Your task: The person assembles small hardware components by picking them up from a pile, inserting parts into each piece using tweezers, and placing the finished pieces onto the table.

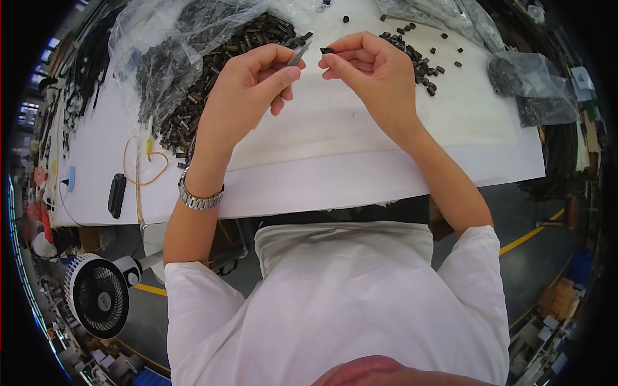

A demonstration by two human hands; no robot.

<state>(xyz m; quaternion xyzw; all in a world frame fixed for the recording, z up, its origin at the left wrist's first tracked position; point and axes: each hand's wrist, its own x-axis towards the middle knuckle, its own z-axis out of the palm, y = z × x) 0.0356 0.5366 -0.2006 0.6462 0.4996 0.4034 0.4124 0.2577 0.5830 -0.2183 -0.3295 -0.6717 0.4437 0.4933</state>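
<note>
At the top center of the frame, your two bare hands face each other over a white tabletop (322, 183), close together but apart. Your right hand (380, 74) pinches a small black piece (326, 50) between thumb and index finger, the other fingers curled behind. This piece is short and blocky, very dark, with a faint sheen; your fingertips cover part of it, so its full shape cannot be told. Your left hand (248, 87) grips a slim pointed tool (300, 53) between thumb and index finger. The tool is grey and metallic-looking, tapering toward the upper right; whether it is a blade or tweezers is unclear. Its tip is near the black piece, with a gap between them.

In the upper left, a heap of short dark pieces (251, 38), some brownish, spreads beside and under a crumpled clear plastic bag (154, 58). In the upper right, similar black pieces (421, 67) lie scattered near your right hand. A silver link-band watch (201, 196) circles your left wrist. A white and black fan (102, 296) stands at lower left.
</note>
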